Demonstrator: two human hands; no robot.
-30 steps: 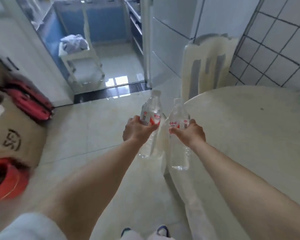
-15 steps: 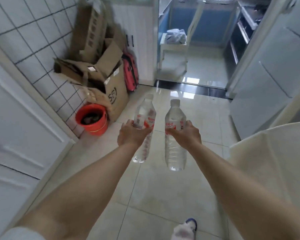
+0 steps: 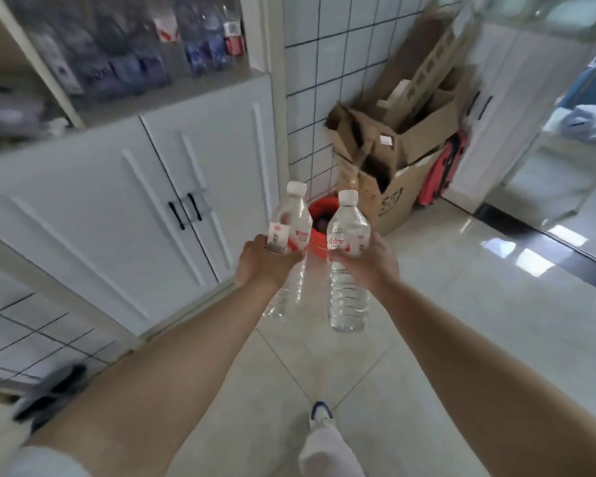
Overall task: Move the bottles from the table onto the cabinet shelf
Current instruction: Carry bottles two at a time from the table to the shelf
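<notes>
I carry two clear water bottles with white caps and red-and-white labels, both upright in the air above the floor. My left hand [image 3: 260, 265] grips the left bottle [image 3: 291, 228] around its label. My right hand [image 3: 370, 263] grips the right bottle [image 3: 347, 287] the same way. The white cabinet [image 3: 128, 187] stands ahead on the left with its two lower doors closed. Its open shelf [image 3: 159, 98] above the doors holds several blurred bottles along the back.
A red bucket [image 3: 320, 210] sits on the floor just behind the bottles. Cardboard boxes [image 3: 393, 160] are piled in the tiled corner, with a red suitcase [image 3: 443, 173] beside them. A doorway opens at the right. My foot [image 3: 320, 416] is on the pale tiled floor.
The view has swung left, away from the table, and the cabinet now fills the left side. Both hands keep their grip on the bottles, held at the same height.
</notes>
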